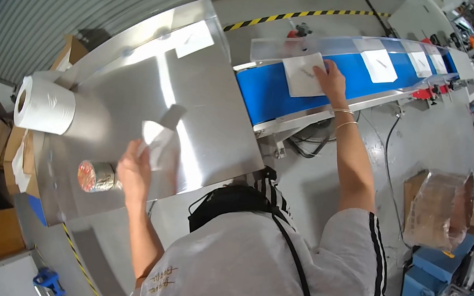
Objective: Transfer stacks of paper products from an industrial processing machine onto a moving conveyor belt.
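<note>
Pressing flat fingers on a white packet (304, 75), right hand (331, 79); left hand (134, 171) pinches another.

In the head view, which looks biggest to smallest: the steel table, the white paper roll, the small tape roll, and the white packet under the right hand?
1. steel table
2. white paper roll
3. white packet, close to the paper roll and farther away, so unsure
4. small tape roll

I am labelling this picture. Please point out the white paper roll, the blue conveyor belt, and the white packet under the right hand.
White paper roll (48, 106): head view, on its curved side.
Blue conveyor belt (263, 89): head view, bare blue surface.
White packet (301, 76): head view, its middle, beside the fingers.
</note>
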`<control>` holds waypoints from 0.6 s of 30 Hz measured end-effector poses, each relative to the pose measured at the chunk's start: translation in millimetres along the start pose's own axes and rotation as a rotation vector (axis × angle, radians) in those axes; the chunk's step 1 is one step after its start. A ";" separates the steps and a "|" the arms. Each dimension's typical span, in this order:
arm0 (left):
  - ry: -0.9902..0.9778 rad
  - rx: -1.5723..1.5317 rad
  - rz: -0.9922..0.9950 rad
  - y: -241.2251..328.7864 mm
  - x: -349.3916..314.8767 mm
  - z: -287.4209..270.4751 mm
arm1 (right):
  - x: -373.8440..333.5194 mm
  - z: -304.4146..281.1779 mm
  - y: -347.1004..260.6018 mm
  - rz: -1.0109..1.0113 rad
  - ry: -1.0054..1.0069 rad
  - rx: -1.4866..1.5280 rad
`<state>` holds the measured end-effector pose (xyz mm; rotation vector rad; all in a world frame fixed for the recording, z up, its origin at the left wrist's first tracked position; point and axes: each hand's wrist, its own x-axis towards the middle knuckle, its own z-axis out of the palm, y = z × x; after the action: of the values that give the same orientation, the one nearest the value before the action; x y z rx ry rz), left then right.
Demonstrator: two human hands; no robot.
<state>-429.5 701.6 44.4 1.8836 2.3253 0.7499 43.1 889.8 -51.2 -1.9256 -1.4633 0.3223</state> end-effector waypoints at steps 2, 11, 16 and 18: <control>-0.105 -0.105 0.058 42.6 0.5 11.1 | -2.9 -8.3 6.8 -0.179 0.177 -0.159; -0.560 -0.502 0.142 165.9 11.3 55.5 | -98.4 -39.8 -98.8 -0.422 -0.963 0.706; -0.726 -0.878 0.000 180.0 31.4 100.0 | -87.6 -15.9 -52.4 -0.221 -0.925 0.770; -0.743 -0.835 -0.036 190.3 42.2 117.1 | -66.0 -11.4 -35.5 -0.127 -0.916 0.811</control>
<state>-228.1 805.9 28.3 1.3783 1.2929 0.6879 0.9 829.4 -33.2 -1.0146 -1.5829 1.6062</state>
